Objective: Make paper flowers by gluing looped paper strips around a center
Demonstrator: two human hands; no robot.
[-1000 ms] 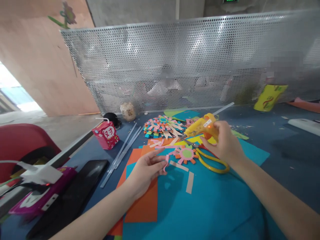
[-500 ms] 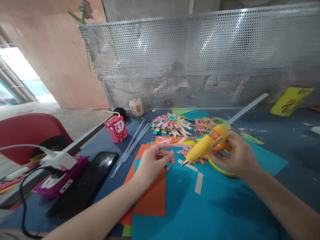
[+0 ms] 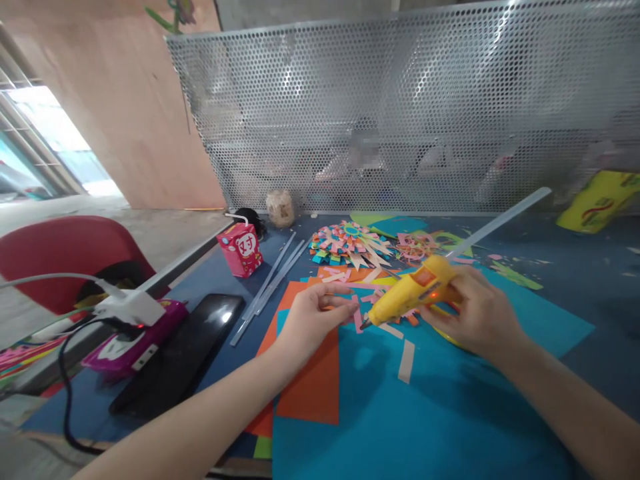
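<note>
Glue gun (image 3: 413,291) in right hand (image 3: 483,317) meets pink strip (image 3: 357,319) pinched by left hand (image 3: 307,319).

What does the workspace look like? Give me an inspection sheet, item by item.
Surface: blue table, covered by teal sheet and orange sheet.
Job's things: yellow glue gun, nozzle at pink paper strip.
Clutter: paper flower, loose strips, glue sticks, pink drink carton, black tablet.
Hands: left hand pinches the strip; right hand grips the gun.
Cables: white plug, black cord.
Surroundings: perforated metal screen, red chair.
</note>
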